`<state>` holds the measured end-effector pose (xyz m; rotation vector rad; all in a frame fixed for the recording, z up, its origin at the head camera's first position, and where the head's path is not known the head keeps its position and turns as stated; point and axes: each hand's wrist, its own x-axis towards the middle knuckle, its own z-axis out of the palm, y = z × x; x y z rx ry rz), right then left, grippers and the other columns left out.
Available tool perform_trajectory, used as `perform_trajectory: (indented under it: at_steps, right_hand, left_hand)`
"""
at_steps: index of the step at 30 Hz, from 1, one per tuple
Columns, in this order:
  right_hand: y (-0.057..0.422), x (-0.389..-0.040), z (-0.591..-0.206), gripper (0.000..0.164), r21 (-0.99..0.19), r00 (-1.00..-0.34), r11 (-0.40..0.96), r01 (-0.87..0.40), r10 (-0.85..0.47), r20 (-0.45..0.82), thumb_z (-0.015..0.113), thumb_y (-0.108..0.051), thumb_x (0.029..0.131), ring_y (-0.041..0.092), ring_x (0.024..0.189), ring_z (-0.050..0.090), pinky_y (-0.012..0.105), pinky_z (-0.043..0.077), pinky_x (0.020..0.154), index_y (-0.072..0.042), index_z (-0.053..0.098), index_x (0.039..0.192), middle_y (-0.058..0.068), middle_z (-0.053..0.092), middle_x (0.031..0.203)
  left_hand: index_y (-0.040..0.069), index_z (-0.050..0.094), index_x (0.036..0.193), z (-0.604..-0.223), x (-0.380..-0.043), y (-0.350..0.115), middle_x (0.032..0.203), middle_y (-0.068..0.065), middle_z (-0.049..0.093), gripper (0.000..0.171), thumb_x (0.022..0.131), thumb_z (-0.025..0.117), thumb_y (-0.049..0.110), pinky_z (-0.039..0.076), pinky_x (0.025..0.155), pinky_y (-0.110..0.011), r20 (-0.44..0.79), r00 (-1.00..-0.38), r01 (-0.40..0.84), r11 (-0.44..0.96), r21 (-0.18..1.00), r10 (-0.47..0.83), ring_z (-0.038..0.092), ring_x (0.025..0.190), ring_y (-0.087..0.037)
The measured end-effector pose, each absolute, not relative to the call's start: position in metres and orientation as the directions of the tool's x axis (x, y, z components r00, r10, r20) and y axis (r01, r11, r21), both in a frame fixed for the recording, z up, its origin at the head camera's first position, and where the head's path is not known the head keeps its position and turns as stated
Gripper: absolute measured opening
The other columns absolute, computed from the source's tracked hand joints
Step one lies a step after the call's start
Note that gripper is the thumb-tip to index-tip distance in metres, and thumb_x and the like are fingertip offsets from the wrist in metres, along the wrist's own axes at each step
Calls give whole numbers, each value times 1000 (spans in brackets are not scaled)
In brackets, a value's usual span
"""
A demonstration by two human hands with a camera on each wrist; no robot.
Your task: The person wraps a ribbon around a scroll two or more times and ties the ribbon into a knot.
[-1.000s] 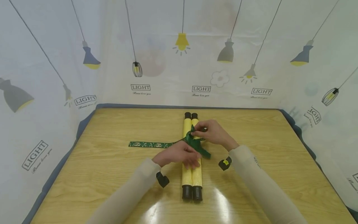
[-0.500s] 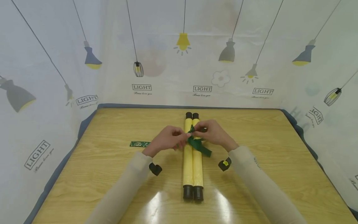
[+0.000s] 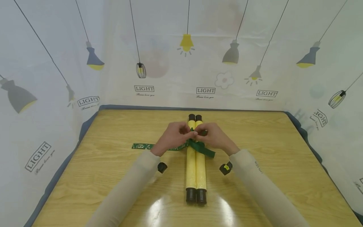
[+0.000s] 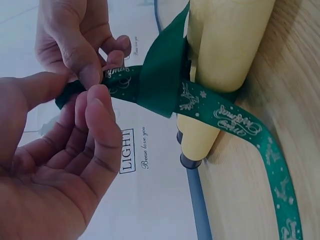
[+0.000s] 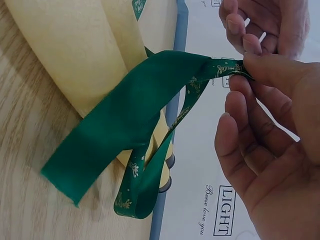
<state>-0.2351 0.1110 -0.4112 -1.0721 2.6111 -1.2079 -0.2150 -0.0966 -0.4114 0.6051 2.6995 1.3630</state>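
Two yellow rolls [image 3: 191, 170] with black end caps lie side by side on the table. A green ribbon [image 3: 208, 152] printed with white Christmas lettering wraps across their middle, one tail hanging right and another stretching left. Above the rolls, my right hand [image 3: 212, 135] pinches a raised loop of the ribbon [image 5: 220, 69] between thumb and forefinger. My left hand [image 3: 176, 136] meets it there, thumb and forefinger pinching the ribbon's dark bend [image 4: 72, 92] in the left wrist view. Fingertips of both hands nearly touch and hide the ribbon's crossing in the head view.
The wooden table [image 3: 113, 186] extends around the rolls, with a blue-grey edge [image 3: 158, 107] at the back. White sheeting [image 3: 170, 75] printed with lamps rises behind and at both sides. A small black wrist device [image 3: 226, 168] hangs below the right sleeve.
My left hand has risen from the rolls' lower middle to the ribbon and joined my right hand. The right hand has stayed near the loop, shifting slightly left.
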Motion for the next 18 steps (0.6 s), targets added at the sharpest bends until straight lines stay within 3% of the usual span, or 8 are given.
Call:
perform_trajectory:
  at_steps: [5,11,18]
  right_hand:
    - [111,-239,-417,9,-681,-749,450,-578,-623,223,67,-18,94,14,75,62,29,54,69,-13,75,96,-5,69,87]
    - [111,-239,-417,13,-710,-756,443,-548,-625,193,68,-21,94,15,77,64,28,55,66,-14,75,103,-5,69,90]
    - [116,-237,-421,24,-701,-781,467,-539,-588,209,70,-22,93,14,78,62,32,54,70,-9,72,113,-1,67,89]
  left_hand:
    - [12,68,89,-412,-216,-96,82,-11,69,20,99,61,28,53,56,-29,146,-907,338,476,812,395,67,69,-30]
    - [11,71,91,-410,-216,-98,81,-11,70,21,101,57,22,48,49,-28,142,-897,351,479,805,419,65,64,-25]
    - [3,71,93,-406,-218,-99,76,-12,68,26,103,54,21,51,53,-28,124,-895,347,493,798,428,66,66,-27]
